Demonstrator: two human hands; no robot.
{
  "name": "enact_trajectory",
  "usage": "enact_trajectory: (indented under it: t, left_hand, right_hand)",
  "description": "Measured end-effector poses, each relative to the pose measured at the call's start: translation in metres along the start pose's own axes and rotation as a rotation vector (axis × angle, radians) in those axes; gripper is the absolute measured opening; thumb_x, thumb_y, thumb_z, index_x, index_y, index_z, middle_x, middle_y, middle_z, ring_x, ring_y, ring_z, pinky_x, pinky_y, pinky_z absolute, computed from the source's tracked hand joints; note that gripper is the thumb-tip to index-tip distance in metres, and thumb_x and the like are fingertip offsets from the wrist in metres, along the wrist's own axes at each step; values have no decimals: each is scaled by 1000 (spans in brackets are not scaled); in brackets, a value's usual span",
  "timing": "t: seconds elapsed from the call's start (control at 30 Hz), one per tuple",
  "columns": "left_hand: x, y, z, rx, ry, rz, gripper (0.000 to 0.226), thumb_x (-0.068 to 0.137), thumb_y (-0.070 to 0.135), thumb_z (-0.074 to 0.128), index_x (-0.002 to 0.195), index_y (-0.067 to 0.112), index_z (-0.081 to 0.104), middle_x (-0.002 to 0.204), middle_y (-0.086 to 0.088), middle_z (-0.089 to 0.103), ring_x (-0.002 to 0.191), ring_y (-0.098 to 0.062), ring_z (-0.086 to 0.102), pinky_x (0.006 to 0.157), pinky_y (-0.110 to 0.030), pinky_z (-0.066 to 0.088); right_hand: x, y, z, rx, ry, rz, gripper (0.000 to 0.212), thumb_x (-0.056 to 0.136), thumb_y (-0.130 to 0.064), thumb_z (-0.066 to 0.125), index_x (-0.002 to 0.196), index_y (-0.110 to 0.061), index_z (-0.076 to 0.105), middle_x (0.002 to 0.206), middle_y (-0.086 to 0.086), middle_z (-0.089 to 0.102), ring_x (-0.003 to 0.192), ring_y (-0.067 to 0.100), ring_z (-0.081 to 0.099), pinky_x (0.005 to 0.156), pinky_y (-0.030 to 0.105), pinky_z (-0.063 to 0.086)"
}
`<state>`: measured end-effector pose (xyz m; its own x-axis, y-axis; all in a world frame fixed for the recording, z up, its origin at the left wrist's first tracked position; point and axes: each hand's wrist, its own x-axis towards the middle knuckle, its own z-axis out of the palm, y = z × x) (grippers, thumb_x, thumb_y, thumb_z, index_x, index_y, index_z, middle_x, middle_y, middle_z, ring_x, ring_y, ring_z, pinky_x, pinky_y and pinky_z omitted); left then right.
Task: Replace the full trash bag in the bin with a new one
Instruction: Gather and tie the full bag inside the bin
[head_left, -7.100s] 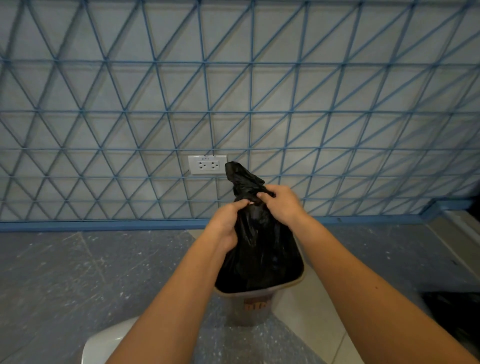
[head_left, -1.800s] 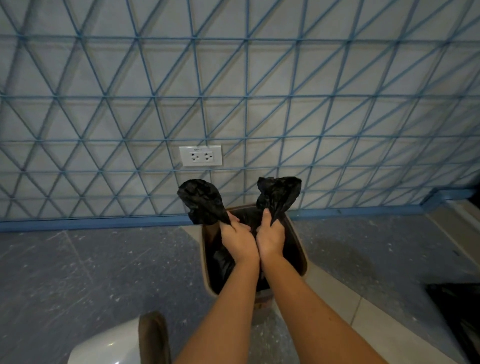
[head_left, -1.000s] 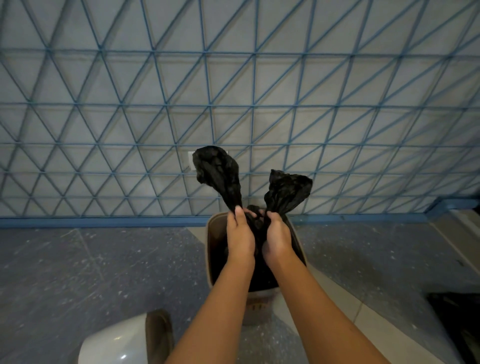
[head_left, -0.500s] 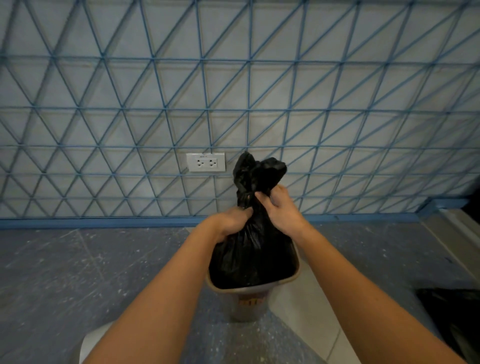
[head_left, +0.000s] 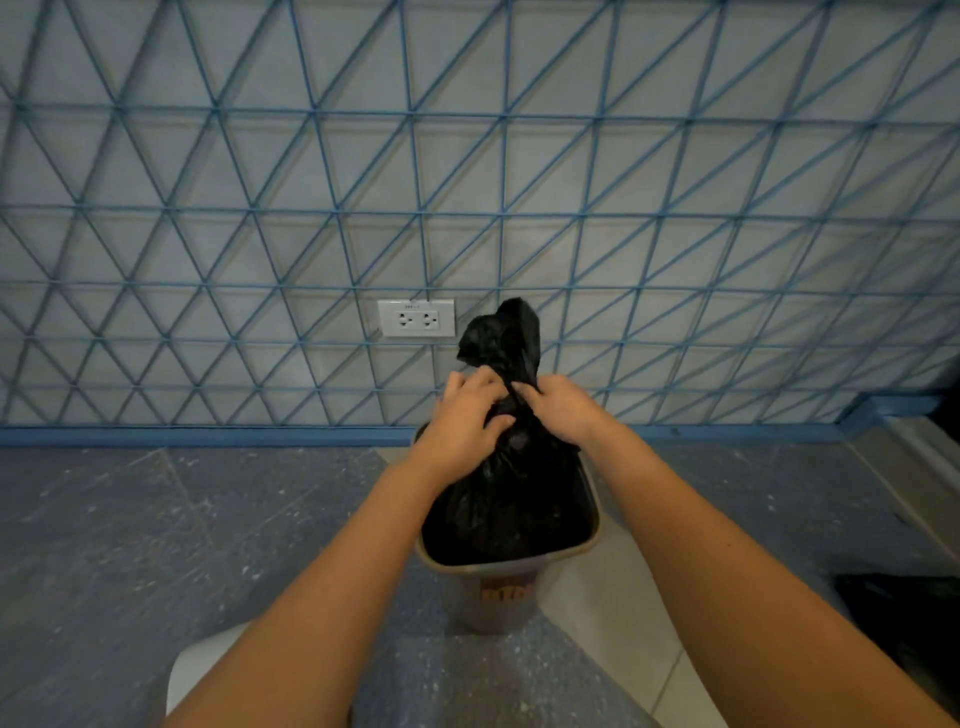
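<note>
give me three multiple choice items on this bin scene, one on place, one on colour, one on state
1. Where is the wall socket?
A. left of the bag's gathered top
B. on the floor
C. right of the bin

2. What colour is the trash bag?
A. white
B. black
C. blue

3. What state is the bag in?
A. lying on the floor
B. spread flat
C. neck gathered, body in the bin

Key: 1 A, it sits left of the bunched top; 2 B, black plastic; 3 C, the left hand and right hand grip its neck.

Our two bare arms and hands

We see our left hand (head_left: 464, 422) and right hand (head_left: 560, 413) uncovered, both forearms bare up to the frame edge
</note>
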<state>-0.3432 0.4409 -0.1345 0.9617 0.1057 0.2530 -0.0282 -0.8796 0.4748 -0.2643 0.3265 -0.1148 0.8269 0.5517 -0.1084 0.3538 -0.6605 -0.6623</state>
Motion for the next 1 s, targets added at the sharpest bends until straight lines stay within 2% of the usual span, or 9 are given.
enact_trajectory:
  t: [0.13, 0.2, 0.3, 0.37, 0.47, 0.6, 0.7, 0.8, 1.0]
  left_hand:
    - [-8, 1, -3, 182, 56, 207, 19, 81, 22, 59, 96, 11, 65, 139, -3, 43, 126, -29, 37, 97, -47, 38]
    - [-10, 0, 0, 79, -3, 177, 19, 85, 19, 58, 102, 11, 63, 139, 1, 42, 128, -22, 40, 100, -44, 37]
    - [-14, 3, 4, -143, 47, 76, 22, 86, 16, 54, 103, 3, 62, 117, -8, 53, 109, -25, 54, 95, -37, 42]
    - [-17, 3, 8, -186, 88, -44, 21, 91, 12, 54, 105, -2, 60, 108, -15, 53, 102, -29, 54, 89, -26, 37]
    - [-21, 2, 12, -198, 100, -185, 24, 93, 15, 51, 104, -5, 59, 104, -21, 54, 100, -31, 54, 82, -28, 35]
    - [-19, 3, 15, -282, 105, -283, 26, 92, 19, 54, 95, -6, 60, 98, -23, 59, 95, -31, 55, 76, -30, 34]
    - [-20, 5, 18, -336, 173, -307, 25, 91, 21, 56, 94, -4, 60, 93, -16, 55, 91, -26, 53, 73, -24, 32]
    - [-24, 6, 22, -382, 271, -324, 25, 89, 19, 60, 93, -5, 59, 98, -5, 41, 96, -22, 49, 84, -19, 33]
    - [-33, 1, 25, -455, 298, -370, 21, 90, 17, 58, 94, -2, 65, 109, -3, 30, 120, -29, 39, 108, -34, 27]
  right_hand:
    - [-5, -7, -9, -116, -208, 32, 19, 93, -14, 51, 81, -5, 63, 73, 11, 52, 63, 17, 48, 39, 12, 30]
    - [-6, -11, -14, -160, -277, 9, 16, 91, -11, 52, 90, -4, 67, 80, 11, 53, 75, 18, 49, 42, 10, 30]
    - [-8, -15, -22, -136, -312, -13, 28, 93, -13, 48, 68, -17, 60, 68, 1, 53, 78, 15, 49, 50, 13, 32]
    - [-12, -9, -22, 116, -332, 15, 31, 94, -13, 48, 66, -21, 58, 69, -2, 56, 69, 12, 52, 53, 10, 38]
    - [-17, 5, -13, 459, -378, 65, 9, 88, -15, 61, 86, -12, 69, 84, 6, 67, 75, 14, 61, 70, 19, 48]
    - [-19, 12, -3, 402, -296, 73, 8, 80, -9, 69, 78, -17, 70, 66, -2, 67, 58, 7, 61, 58, 16, 47]
    - [-20, 10, -1, 464, -278, 103, 15, 81, -2, 61, 74, -14, 67, 68, 6, 64, 60, 17, 58, 58, 24, 45]
    - [-22, 8, 1, 520, -260, 103, 22, 82, 1, 54, 71, -15, 64, 70, 9, 61, 62, 19, 55, 54, 22, 44]
    - [-26, 12, 9, 699, -340, 188, 21, 83, 3, 47, 79, -11, 63, 76, 9, 61, 71, 18, 57, 64, 24, 44]
